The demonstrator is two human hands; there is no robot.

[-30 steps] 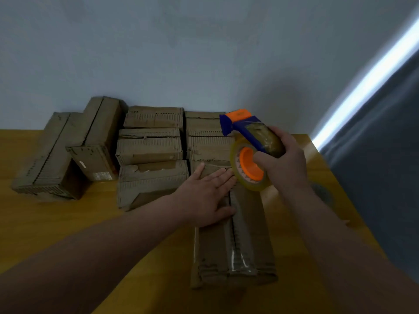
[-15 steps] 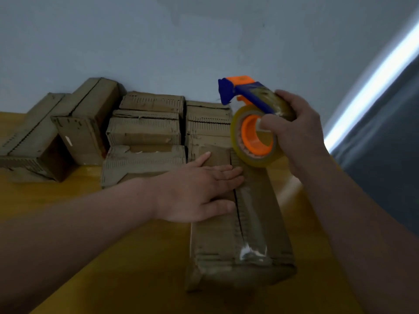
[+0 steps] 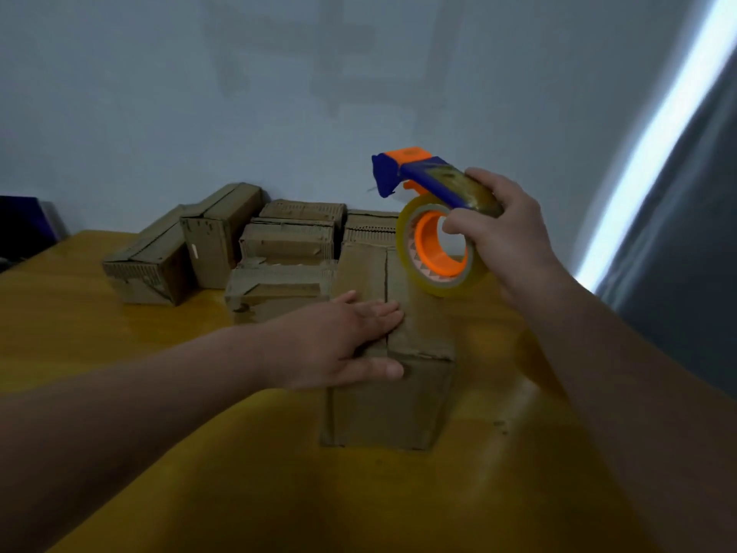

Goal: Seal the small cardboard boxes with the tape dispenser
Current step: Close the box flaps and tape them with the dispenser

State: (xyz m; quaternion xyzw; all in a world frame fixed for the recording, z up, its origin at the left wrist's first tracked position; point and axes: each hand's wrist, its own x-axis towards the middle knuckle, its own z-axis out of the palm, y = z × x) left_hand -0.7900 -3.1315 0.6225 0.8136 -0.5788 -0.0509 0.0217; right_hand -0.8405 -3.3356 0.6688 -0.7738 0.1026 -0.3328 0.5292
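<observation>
Here, the yellow counter [image 3: 119, 353] meets a pale wall [image 3: 279, 93], with closed cardboard boxes [image 3: 287, 241] clustered at its back. Your left grip [image 3: 339, 341] lies flat, fingers straight, on the nearest box [image 3: 418, 325]; your right grip [image 3: 506, 233] clasps the tape dispenser [image 3: 434, 249] just above it.

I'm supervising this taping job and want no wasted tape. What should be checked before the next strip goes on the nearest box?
1. Box steadied: ok. The left hand rests flat on the cardboard box.
2. Dispenser held: ok. The right hand grips the tape dispenser by its handle.
3. Blade end on the box: not ok. It is raised in the air above the far end.
4. Tape left on the tape roll: ok.
5. Top seam already taped: cannot tell, the light is dim.
</observation>
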